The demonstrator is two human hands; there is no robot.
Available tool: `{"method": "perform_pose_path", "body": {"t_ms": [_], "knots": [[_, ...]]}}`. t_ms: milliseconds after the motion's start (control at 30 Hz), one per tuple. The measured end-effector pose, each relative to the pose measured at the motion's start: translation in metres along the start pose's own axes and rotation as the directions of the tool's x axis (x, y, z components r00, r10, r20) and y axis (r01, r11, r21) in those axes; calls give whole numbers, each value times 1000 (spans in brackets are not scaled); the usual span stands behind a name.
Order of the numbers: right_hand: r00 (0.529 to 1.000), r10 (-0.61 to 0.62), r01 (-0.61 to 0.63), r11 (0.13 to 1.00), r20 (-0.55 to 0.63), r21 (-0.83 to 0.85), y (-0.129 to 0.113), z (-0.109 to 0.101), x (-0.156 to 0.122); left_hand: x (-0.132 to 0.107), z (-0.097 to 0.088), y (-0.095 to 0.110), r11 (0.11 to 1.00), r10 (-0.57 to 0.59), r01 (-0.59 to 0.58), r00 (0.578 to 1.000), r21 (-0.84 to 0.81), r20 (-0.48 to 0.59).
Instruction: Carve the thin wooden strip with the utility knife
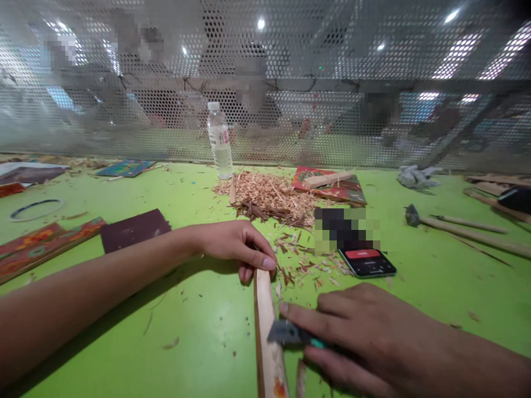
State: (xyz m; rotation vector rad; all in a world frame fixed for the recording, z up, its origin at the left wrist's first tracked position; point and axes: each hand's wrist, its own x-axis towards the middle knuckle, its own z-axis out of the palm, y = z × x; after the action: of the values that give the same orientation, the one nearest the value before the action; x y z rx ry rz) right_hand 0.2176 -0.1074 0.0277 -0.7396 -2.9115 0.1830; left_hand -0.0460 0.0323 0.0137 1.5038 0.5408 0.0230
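Note:
A long wooden stick [265, 326] lies on the green table [199, 331], running away from me. My left hand [236, 246] pinches its far end, fingers closed round the wood. My right hand [365, 337] grips a utility knife [290, 333] with a teal handle; its grey blade rests against the right side of the stick. A pile of wood shavings [269, 199] lies beyond the stick, with loose chips scattered near my left hand.
A water bottle [219, 141] stands at the back by a perforated metal screen [373, 83]. A phone [367, 262], a hammer [456, 229], a dark sandpaper sheet [135, 229], painted wooden pieces [41, 246] and a painted board [329, 185] lie around. People sit behind the screen.

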Motion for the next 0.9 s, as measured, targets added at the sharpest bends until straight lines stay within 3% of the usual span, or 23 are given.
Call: {"method": "perform_pose_path", "body": {"t_ms": [133, 300, 700, 900], "knots": [[994, 99, -103, 991, -51, -82, 3, 6, 7, 1, 1, -1, 1000, 8, -8, 1000, -4, -8], [994, 104, -102, 992, 16, -74, -3, 1, 7, 1, 3, 2, 1000, -13, 13, 1000, 24, -20], [995, -10, 12, 1000, 97, -23, -1, -4, 2, -1, 2, 5, 998, -7, 6, 1000, 56, 16], [986, -141, 138, 990, 90, 41, 0, -5, -5, -1, -1, 1, 1000, -5, 4, 1000, 23, 12]]}}
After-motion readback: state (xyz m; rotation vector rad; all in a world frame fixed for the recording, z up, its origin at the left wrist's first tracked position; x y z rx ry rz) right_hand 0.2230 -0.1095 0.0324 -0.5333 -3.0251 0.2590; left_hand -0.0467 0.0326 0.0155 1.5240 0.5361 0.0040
